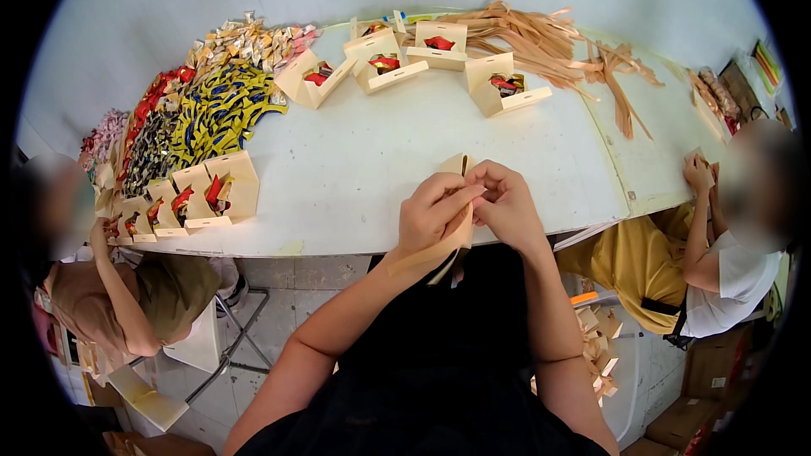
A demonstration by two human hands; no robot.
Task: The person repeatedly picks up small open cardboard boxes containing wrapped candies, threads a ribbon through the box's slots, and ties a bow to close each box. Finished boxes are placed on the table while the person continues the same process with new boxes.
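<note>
Holding 1 ribbon (437, 252), 1 box (454, 165) (2 hands (427, 209) (507, 205)).

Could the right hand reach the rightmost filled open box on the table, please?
Probably yes, with a forward stretch: I see nothing between the right hand and the open box. But this hand is busy at the held cream box, so it may need freeing first.

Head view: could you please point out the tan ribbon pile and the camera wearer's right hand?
Tan ribbon pile (505, 40), head view: strands near the pile's middle.
Right hand (508, 203), head view: back of the hand.
</note>
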